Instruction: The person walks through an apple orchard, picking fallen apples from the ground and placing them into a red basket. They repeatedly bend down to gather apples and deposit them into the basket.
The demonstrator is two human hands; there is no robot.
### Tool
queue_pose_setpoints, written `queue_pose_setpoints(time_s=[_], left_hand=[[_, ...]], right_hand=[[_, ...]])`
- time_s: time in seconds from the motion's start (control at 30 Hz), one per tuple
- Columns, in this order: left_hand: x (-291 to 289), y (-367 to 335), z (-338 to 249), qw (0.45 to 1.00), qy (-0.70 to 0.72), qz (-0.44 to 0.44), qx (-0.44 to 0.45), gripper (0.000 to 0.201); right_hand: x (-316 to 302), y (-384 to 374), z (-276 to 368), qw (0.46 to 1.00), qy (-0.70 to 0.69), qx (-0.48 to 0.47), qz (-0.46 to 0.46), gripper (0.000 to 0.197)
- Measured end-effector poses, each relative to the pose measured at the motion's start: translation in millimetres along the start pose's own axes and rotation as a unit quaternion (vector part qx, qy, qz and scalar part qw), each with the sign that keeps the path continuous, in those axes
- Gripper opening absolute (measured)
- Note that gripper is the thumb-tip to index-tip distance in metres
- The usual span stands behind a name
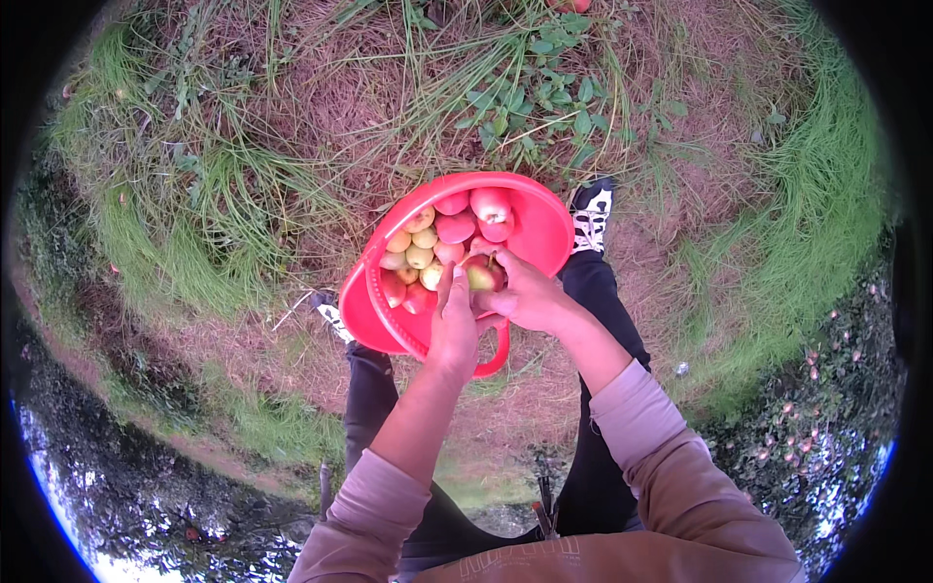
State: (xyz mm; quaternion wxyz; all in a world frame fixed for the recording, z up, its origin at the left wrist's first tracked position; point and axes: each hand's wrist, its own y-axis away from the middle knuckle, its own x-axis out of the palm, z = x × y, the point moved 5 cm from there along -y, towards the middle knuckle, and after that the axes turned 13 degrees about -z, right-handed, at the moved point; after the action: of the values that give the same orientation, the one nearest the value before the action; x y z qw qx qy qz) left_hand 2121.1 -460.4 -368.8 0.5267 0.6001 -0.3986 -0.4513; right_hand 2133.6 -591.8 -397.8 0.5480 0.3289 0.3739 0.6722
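Note:
Between my two hands is a red and yellow-green apple [483, 275], held above the inside of a red plastic basket [546, 233]. My left hand [454, 321] presses against the apple's left side with its fingers pointing away from me. From the right, my right hand [528, 294] curls its fingers around the same apple. Behind them, several yellow apples [420, 257] lie on the left side of the basket. Several red apples [455, 228] lie at its back and middle. A looped red handle [500, 355] sticks out at the near side, partly below my wrists.
My feet in black and white shoes [591, 216] stand on both sides of the basket. Dry cut grass covers the ground, with green tufts [233, 199] and leafy weeds [554, 97]. Another red apple [570, 5] lies at the far edge. Trees with fruit [792, 428] show at the lower right.

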Motion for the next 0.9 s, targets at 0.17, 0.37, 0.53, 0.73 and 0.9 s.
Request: queue_pose_setpoints(time_s=[0.17, 0.37, 0.53, 0.73, 0.9], left_hand=[[-33.2, 28.9, 66.7, 0.983, -0.135, -0.02, 0.125, 0.049], [-67.1, 67.4, 85.3, 0.981, -0.146, 0.113, 0.065, 0.038], [-82.5, 72.4, 60.2, 0.981, -0.134, 0.094, 0.1, 0.036], [-66.3, 84.7, 40.5, 0.979, -0.167, 0.049, 0.11, 0.033], [-36.4, 142.6, 31.4, 0.962, -0.21, 0.019, 0.171, 0.034]], right_hand=[[19.3, -18.4, -94.3, 0.978, 0.073, 0.121, -0.151, 0.078], [34.7, -53.5, -146.6, 0.933, 0.057, 0.14, -0.327, 0.064], [28.1, -77.1, -150.4, 0.9, 0.151, 0.173, -0.37, 0.078], [3.9, -48.0, -117.2, 0.897, 0.179, 0.18, -0.361, 0.078], [-23.9, -0.4, -45.3, 0.955, 0.1, 0.074, -0.268, 0.063]])
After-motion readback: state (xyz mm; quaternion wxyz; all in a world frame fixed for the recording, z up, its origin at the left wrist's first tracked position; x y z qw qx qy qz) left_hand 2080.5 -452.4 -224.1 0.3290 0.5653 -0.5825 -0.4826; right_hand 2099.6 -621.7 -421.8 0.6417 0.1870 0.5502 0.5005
